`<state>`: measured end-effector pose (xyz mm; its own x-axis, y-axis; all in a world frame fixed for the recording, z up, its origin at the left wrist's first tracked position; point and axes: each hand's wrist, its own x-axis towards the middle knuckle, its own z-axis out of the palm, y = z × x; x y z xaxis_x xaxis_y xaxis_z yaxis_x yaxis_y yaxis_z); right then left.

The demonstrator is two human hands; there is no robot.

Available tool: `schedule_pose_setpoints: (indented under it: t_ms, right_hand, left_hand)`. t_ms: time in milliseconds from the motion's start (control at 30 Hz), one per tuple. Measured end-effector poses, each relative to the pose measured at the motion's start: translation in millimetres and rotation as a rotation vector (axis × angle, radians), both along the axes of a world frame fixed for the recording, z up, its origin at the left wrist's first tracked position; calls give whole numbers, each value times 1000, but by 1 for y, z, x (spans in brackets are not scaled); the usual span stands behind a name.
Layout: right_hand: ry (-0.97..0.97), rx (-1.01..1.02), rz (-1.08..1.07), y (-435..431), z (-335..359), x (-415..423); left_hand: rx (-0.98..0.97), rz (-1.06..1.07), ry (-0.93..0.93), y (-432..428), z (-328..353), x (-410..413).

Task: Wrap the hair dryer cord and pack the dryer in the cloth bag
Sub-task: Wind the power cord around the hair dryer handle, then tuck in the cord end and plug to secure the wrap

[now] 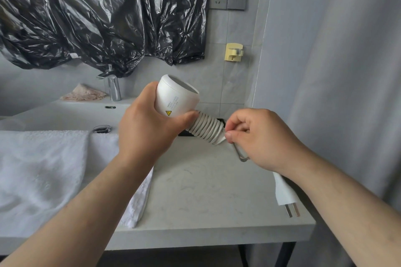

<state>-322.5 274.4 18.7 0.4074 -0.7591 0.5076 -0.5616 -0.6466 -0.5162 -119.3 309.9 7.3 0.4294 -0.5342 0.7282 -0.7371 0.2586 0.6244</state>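
White plastic hair dryer (176, 98) gripped by left hand (149, 123) round barrel | white cord (207, 129) coiled tight on handle, between hands | right hand (260, 138) pinches cord at coil end | white plug (284, 193) just below right wrist

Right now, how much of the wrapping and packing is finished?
Done: the cord is coiled in many turns round the dryer handle. In hand: the left hand grips the dryer, the right hand pinches the cord's end; the plug hangs loose. Left: securing that end, then bagging.
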Motion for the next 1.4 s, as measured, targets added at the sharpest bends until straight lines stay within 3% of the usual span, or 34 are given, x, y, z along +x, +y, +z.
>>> schedule_pose_setpoints:
  t_ms: [167,333,633,833,1100,1233,1400]
  right_hand:
    - [155,-215,-65,-1,3,-7]
    - [38,-195,-24,-6,8,-12]
    - [-298,173,207,-15,8,-8]
    - [-316,317,280,-21,0,-11]
    - [-346,365,370,-28,-5,-10]
    - [-566,632,462,-27,-15,-5]
    - [-783,815,597,-32,-40,5]
  left_hand:
    - [65,-47,-50,-4,2,5]
    - [97,-204,69,-9,-4,14]
    - [110,-465,288,-12,-10,17]
    - [149,-505,360,-11,-15,16]
    - [229,-564,558,-16,-25,10]
    - [333,-616,760,-22,-45,3]
    - [438,-622,951,-25,-73,-4]
